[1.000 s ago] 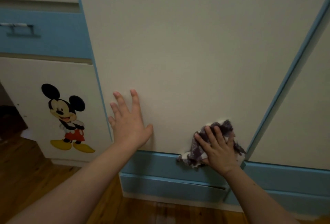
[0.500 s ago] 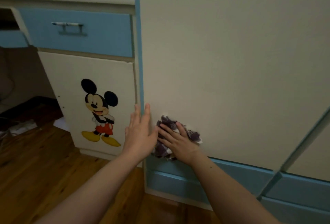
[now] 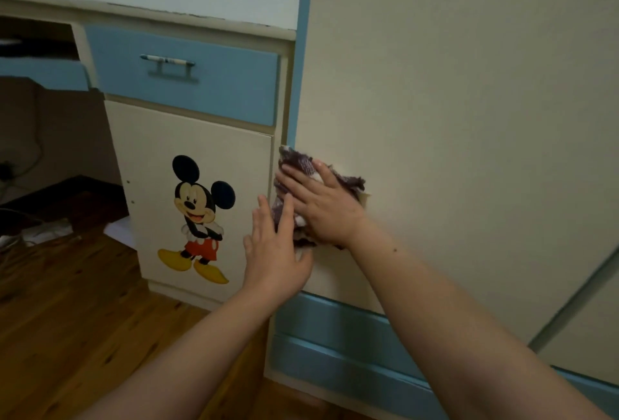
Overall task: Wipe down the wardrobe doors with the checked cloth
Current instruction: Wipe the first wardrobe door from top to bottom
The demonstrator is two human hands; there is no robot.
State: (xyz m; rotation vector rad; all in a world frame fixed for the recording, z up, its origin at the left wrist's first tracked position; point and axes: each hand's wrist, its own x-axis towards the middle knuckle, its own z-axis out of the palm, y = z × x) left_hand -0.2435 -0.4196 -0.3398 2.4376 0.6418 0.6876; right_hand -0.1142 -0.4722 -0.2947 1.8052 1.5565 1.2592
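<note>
A large cream wardrobe door with a blue left edge fills the right side. My right hand presses the crumpled purple-and-white checked cloth flat against the door near its lower left edge. My left hand lies flat just below and to the left, fingers spread, its fingertips touching the cloth's lower part. A second cream door shows at the lower right beyond a blue dividing strip.
Left of the wardrobe stands a desk unit with a blue drawer and a cream cabinet door bearing a cartoon mouse sticker. A blue plinth runs under the wardrobe. Wooden floor lies below; cables and dark items sit under the desk.
My right hand has swept the cloth left along the bottom of the door and then upward at its left edge. My left hand has stayed beside it on the door.
</note>
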